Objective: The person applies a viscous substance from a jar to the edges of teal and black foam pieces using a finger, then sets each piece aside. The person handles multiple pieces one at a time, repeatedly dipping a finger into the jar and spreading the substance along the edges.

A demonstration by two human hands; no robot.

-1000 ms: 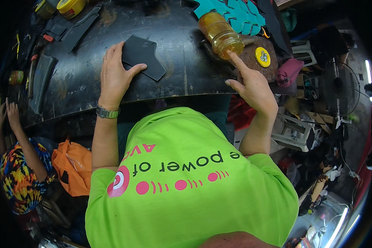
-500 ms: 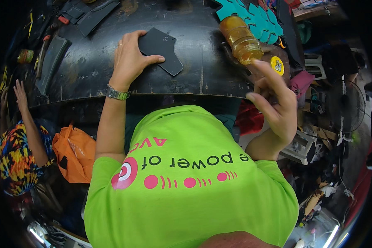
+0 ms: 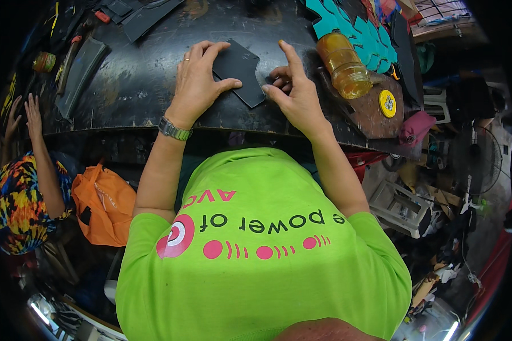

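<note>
A dark grey flat cut piece [image 3: 242, 68] with a curved right edge and small pale marks lies at the near side of the black table. My left hand [image 3: 198, 79] grips it from the left, thumb over the near part and fingers along the far left edge. Beside its curved edge is my right hand [image 3: 296, 94], index finger stretched out and the other fingers partly curled. The right thumb tip is close to the piece; I cannot tell if they touch. Something orange-brown colours the right index fingertip.
Right of my hands stand an amber jar [image 3: 347, 71] and a yellow round lid [image 3: 387, 104] on a brown board [image 3: 375, 125]. Teal cut sheets [image 3: 358, 34] lie behind. At left are a hammer-like tool [image 3: 68, 62] and a long dark strip [image 3: 85, 71]. Another person's hand [image 3: 34, 116] rests at the table's left edge.
My right hand has moved left from beside the amber jar to the right edge of the cut piece. My left hand keeps its grip on the piece; the view has shifted slightly.
</note>
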